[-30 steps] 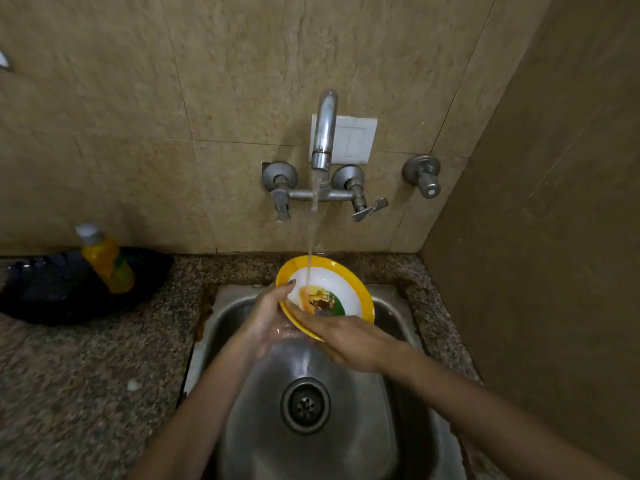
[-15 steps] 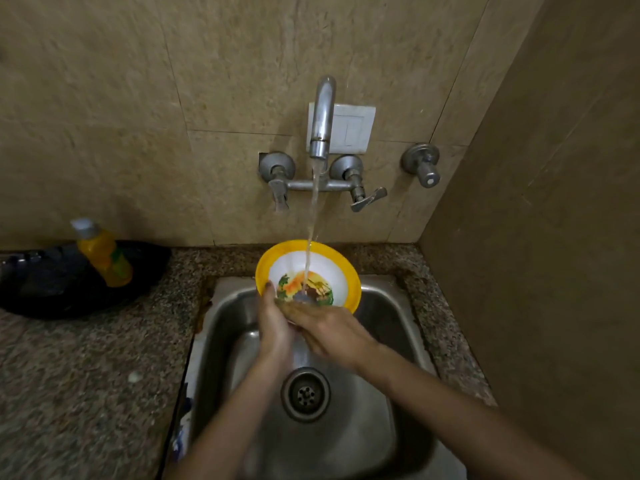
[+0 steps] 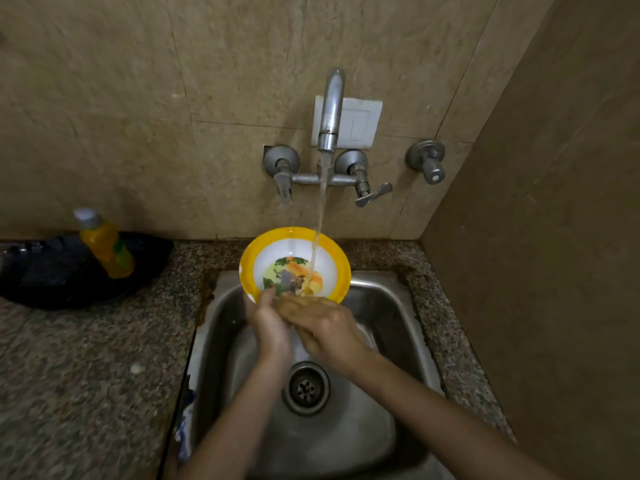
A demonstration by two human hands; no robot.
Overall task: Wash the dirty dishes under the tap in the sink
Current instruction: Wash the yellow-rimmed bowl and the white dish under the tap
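Observation:
A yellow-rimmed white bowl (image 3: 325, 251) with a coloured picture inside tilts toward me over the back of the steel sink (image 3: 398, 327). Water runs from the wall tap (image 3: 330, 109) into the bowl. My left hand (image 3: 268, 323) grips the bowl's near left rim. My right hand (image 3: 322, 323) lies across the near rim, its fingers blurred against the bowl's inside. The bowl's lower edge is hidden behind both hands.
A yellow bottle (image 3: 104, 244) stands on a black dish (image 3: 52, 275) on the granite counter (image 3: 86, 358) at the left. The drain (image 3: 306, 388) sits mid-sink. A side wall (image 3: 554, 237) closes in on the right. Another valve (image 3: 427, 164) juts from the back wall.
The bowl has turned in my hands, so its picture has rotated. The water stream now lands right of the bowl's centre. Both hands stay at the near rim.

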